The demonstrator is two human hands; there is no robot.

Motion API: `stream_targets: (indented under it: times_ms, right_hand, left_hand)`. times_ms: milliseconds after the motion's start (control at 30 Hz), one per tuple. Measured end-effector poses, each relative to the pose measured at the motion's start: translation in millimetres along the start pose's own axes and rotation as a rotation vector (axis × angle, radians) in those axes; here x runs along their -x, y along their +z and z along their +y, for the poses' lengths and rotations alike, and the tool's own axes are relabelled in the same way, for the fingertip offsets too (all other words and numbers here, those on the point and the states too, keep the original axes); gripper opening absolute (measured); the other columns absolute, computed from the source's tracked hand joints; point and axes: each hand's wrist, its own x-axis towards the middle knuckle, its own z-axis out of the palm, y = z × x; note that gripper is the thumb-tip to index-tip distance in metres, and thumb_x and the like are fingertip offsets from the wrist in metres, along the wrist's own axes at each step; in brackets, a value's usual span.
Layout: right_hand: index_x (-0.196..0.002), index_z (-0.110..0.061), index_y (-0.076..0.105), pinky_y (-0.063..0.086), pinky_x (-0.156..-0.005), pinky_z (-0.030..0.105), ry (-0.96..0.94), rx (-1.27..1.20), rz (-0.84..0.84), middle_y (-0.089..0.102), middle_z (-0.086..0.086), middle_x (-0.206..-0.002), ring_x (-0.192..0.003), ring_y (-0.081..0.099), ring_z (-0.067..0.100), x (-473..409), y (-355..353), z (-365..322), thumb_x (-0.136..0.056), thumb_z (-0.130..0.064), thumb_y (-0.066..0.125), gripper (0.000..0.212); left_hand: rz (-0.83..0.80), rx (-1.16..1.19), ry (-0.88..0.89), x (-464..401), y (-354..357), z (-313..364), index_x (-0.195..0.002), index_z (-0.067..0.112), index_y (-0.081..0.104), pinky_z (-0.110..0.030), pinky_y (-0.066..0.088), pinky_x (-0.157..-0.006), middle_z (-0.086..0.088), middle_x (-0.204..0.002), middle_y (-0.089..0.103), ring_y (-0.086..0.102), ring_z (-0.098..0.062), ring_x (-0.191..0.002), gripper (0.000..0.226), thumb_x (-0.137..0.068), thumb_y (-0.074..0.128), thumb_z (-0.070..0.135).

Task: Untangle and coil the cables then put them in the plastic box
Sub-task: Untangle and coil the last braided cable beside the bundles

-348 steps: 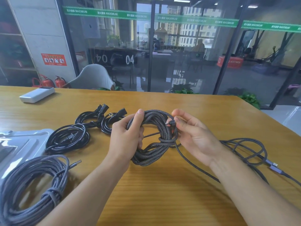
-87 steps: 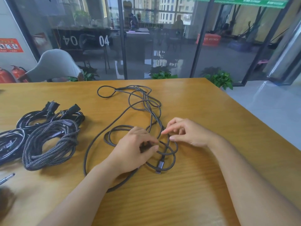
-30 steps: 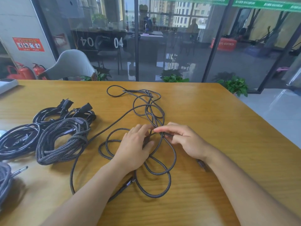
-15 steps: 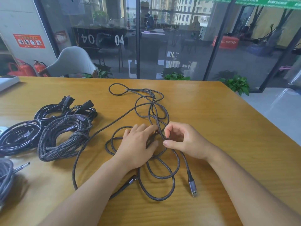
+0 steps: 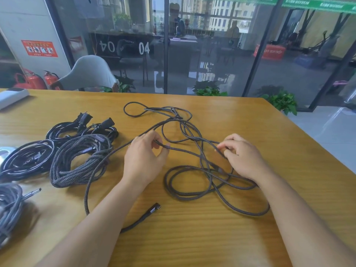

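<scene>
A: Loose cable (image 5: 194, 193) sprawled in tangled loops over the middle of the table (image 5: 289, 151), strands crossing between both hands. One plug (image 5: 155, 207) lying free near the left forearm.

B: Left hand (image 5: 143, 160)?

A: Pinching a strand between thumb and fingertips, lifted just off the wood, other fingers curled.

B: Right hand (image 5: 242, 157)?

A: Fingers curled round another strand of the same cable, holding it close above the table.

B: Other cables?

A: Braided coil (image 5: 77, 162) wound up, left of the left hand. Black coils (image 5: 27, 160) just beyond it, touching, with two plugs (image 5: 84, 117) sticking up at the far side. Grey coil (image 5: 9, 207) at the left edge, partly cut off, its tip (image 5: 31, 193) pointing right.

B: Box?

A: Only a sliver of pale plastic (image 5: 5, 151) at the left edge, under the black coils; cannot tell whether box or lid.

B: Anything else?

A: White device (image 5: 11, 96) at the far left corner. Grey chair (image 5: 90, 74) behind the table, glass wall past it.
</scene>
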Motion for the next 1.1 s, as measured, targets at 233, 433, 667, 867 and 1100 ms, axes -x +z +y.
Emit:
stream_targets:
  times_ms: [233, 433, 667, 867, 1100]
  right_hand:
    - [-0.111, -0.033, 0.074, 0.051, -0.086, 0.023, -0.197, -0.439, -0.107, 0.072, -0.012, -0.105, -0.098, 0.065, 0.008, 16.9, -8.7, -36.2, -0.097, -0.047, 0.064, 0.022]
    - [-0.121, -0.031, 0.073, 0.052, -0.091, 0.022, -0.197, -0.348, -0.352, 0.077, -0.006, -0.094, -0.095, 0.070, 0.005, 16.9, 4.1, -39.0, -0.102, -0.029, 0.068, 0.020]
    - [-0.106, -0.037, 0.077, 0.050, -0.077, 0.020, -0.047, -0.056, -0.212, 0.075, -0.018, -0.089, -0.083, 0.064, -0.011, 9.3, -16.7, -11.6, -0.102, -0.029, 0.064, 0.016]
    - [-0.101, -0.038, 0.077, 0.042, -0.070, 0.016, -0.054, -0.124, -0.129, 0.068, -0.033, -0.076, -0.074, 0.062, -0.010, 7.5, -10.4, -12.7, -0.104, -0.038, 0.060, 0.017]
    - [-0.142, -0.049, 0.051, 0.048, -0.066, 0.027, -0.113, -0.060, 0.007, 0.068, -0.016, -0.081, -0.062, 0.058, 0.002, 9.4, 18.7, -39.1, -0.102, -0.061, 0.048, 0.043]
  left_hand:
    - [0.003, -0.039, 0.051, 3.1, -0.7, 4.1, -0.097, 0.034, 0.065, -0.022, 0.037, -0.067, 0.012, -0.077, 0.058, 0.051, -0.006, -0.085, 0.011, -0.091, 0.074, 0.036]
    - [-0.010, -0.147, 0.193, 1.5, 1.5, 1.9, -0.119, 0.029, 0.068, -0.038, 0.042, -0.092, 0.013, -0.100, 0.063, 0.050, -0.016, -0.105, 0.028, -0.092, 0.071, 0.025]
    - [-0.132, -0.329, -0.084, -7.6, -1.6, -11.8, -0.152, 0.020, 0.048, -0.044, 0.040, -0.108, -0.005, -0.143, 0.057, 0.049, -0.029, -0.134, 0.050, -0.104, 0.055, 0.033]
    - [-0.324, -0.094, 0.027, 0.1, 4.0, 3.7, -0.124, 0.030, 0.073, -0.025, 0.050, -0.084, 0.014, -0.104, 0.075, 0.064, -0.008, -0.092, 0.024, -0.103, 0.062, 0.026]
    - [-0.612, 0.141, 0.156, 11.3, 17.1, 12.2, -0.132, 0.030, 0.071, -0.030, 0.051, -0.102, 0.019, -0.124, 0.070, 0.063, 0.000, -0.112, 0.032, -0.104, 0.058, 0.019]
